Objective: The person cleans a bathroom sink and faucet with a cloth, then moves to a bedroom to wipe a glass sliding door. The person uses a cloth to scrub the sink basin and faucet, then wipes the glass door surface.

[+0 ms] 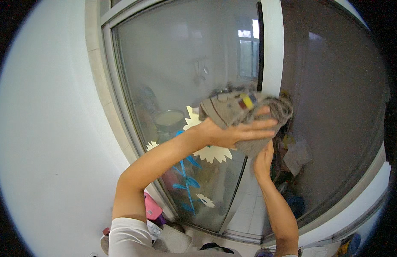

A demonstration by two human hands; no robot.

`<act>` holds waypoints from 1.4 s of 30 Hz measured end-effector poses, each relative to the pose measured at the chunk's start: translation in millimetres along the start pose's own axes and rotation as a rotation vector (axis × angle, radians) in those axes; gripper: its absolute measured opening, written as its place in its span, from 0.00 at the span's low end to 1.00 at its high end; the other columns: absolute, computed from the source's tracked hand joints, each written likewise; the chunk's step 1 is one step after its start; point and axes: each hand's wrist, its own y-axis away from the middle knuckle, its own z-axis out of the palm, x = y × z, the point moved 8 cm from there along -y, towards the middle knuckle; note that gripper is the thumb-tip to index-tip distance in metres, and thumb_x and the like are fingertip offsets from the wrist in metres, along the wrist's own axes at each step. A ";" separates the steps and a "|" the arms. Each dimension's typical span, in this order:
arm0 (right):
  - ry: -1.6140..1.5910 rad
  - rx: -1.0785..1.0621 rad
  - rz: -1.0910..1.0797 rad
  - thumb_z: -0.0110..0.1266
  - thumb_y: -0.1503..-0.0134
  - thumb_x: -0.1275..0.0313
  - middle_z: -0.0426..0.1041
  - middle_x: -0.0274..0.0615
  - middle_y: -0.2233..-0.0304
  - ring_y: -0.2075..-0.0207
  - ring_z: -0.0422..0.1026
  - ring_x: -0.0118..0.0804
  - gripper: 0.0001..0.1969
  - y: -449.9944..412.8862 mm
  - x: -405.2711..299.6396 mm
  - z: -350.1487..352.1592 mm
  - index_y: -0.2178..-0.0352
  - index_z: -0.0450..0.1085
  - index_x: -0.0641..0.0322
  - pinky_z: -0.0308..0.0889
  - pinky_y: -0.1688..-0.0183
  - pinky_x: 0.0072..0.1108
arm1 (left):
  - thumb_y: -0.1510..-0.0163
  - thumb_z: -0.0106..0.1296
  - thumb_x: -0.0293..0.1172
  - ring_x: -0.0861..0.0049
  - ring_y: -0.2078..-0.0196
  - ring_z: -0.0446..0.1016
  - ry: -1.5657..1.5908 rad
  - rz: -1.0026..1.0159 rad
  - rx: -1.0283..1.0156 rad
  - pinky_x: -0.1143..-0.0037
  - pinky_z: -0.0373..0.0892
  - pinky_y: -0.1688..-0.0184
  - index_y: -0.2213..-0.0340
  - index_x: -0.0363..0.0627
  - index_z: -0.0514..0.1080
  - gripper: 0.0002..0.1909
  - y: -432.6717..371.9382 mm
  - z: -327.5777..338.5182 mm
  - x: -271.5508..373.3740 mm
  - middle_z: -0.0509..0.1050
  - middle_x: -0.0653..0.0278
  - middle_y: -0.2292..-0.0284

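A grey-brown cloth [222,107] with dark stripes and a patch of yellow, dark red and blue is bunched in front of the door's white upright frame [272,41]. My left hand [246,131] grips it, fingers stretched across the folds; the cloth's far edge is blurred. Just below, my right hand [265,159] is raised beside the upright, its fingertips hidden behind the cloth. Whether it grips the frame or the cloth, I cannot tell. Left of the upright is a glass door panel [160,64] with cream flower decals [214,155] and a blue stem [184,170].
A white wall [50,112] runs along the left, edged by beige tiles [99,74]. A dark panel [339,96] fills the right side. Low at the left are a pink item [152,207] and a pale box-like object [172,239]. A round pan [169,118] shows through the glass.
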 end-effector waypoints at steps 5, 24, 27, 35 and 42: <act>0.139 -0.058 0.120 0.43 0.30 0.60 0.72 0.44 0.59 0.56 0.69 0.34 0.19 6.9 -7.6 -4.6 0.51 0.65 0.69 0.64 0.50 0.25 | 0.71 0.70 0.35 0.58 0.27 0.47 -0.043 -0.188 0.064 0.49 0.56 0.32 0.34 0.76 0.56 0.61 -9.1 -42.2 -53.5 0.51 0.72 0.30; 0.020 -0.039 0.154 0.44 0.30 0.55 0.73 0.46 0.56 0.54 0.69 0.37 0.24 0.1 0.1 12.1 0.50 0.66 0.69 0.63 0.48 0.28 | 0.63 0.61 0.23 0.59 0.26 0.43 -0.110 -0.157 -0.079 0.43 0.53 0.32 0.34 0.79 0.58 0.54 95.7 27.4 -10.4 0.47 0.76 0.29; 0.244 0.178 0.158 0.43 0.29 0.58 0.71 0.50 0.47 0.47 0.67 0.41 0.26 11.3 57.5 -31.1 0.42 0.63 0.74 0.59 0.42 0.28 | 0.60 0.61 0.24 0.66 0.27 0.47 0.219 -0.106 -0.204 0.52 0.69 0.42 0.34 0.79 0.56 0.53 74.7 28.4 -42.1 0.48 0.78 0.29; 0.105 0.017 0.122 0.38 0.28 0.52 0.70 0.50 0.49 0.48 0.67 0.41 0.31 7.1 6.7 -1.4 0.46 0.65 0.77 0.58 0.41 0.30 | 0.45 0.58 0.43 0.49 0.28 0.44 -0.484 -0.782 0.534 0.51 0.45 0.29 0.33 0.55 0.56 0.41 101.6 -169.7 -236.6 0.49 0.53 0.30; 0.194 0.101 0.222 0.38 0.28 0.51 0.65 0.50 0.41 0.41 0.62 0.40 0.33 10.6 29.7 -14.8 0.44 0.63 0.78 0.52 0.36 0.28 | 0.51 0.62 0.45 0.49 0.28 0.46 -0.563 -0.934 0.733 0.45 0.50 0.33 0.35 0.63 0.59 0.42 197.1 -129.8 -212.5 0.52 0.55 0.31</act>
